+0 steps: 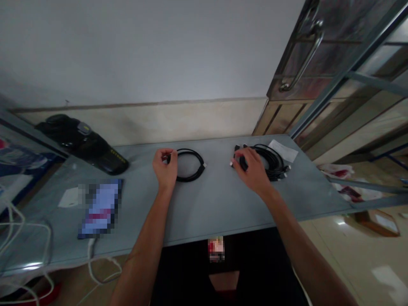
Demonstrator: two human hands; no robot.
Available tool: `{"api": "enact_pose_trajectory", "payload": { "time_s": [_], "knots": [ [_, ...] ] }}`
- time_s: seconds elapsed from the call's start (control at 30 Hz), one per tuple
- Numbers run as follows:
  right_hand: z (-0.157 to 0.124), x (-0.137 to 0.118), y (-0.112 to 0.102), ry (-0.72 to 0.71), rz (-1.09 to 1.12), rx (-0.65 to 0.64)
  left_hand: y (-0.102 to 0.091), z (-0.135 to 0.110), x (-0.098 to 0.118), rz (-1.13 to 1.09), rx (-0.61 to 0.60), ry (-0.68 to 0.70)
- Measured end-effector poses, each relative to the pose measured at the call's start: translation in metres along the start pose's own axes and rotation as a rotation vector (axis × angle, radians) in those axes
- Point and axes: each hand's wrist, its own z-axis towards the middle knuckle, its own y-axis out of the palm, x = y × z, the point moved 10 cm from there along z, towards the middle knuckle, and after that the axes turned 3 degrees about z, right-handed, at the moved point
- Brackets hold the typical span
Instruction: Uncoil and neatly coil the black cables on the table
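Observation:
A single coiled black cable lies on the grey table, with a light metal plug tip at its right side. My left hand is closed on the left side of this coil, its fingers pinched together. To the right is a bundle of coiled black cables with several plug ends poking out. My right hand reaches over the bundle's left edge, thumb and fingers curled around a black cable end. A small pale plug tip shows beside the thumb. The fingers hide part of what each hand grips.
A black bottle lies tilted at the back left of the grey table. Nearer are a phone with blurred screen and white cords. A white paper slip sits behind the bundle. Metal frame posts rise at right.

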Motion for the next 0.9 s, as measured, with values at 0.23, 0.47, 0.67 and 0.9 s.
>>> {"api": "enact_pose_trajectory", "payload": {
  "time_s": [0.23,0.47,0.67,0.9],
  "knots": [
    [-0.066,0.079,-0.026,0.17,-0.293,-0.031,0.003,-0.004,0.008,-0.01,-0.008,0.037],
    [-0.068,0.086,-0.02,0.176,-0.315,-0.03,-0.005,-0.009,0.018,0.066,0.014,0.121],
    [-0.07,0.097,-0.025,0.213,-0.337,0.008,-0.005,-0.012,0.021,0.076,0.002,0.121],
    [-0.076,0.114,-0.044,0.357,-0.277,0.153,-0.004,-0.013,0.023,0.084,-0.01,0.141]
  ]
}}
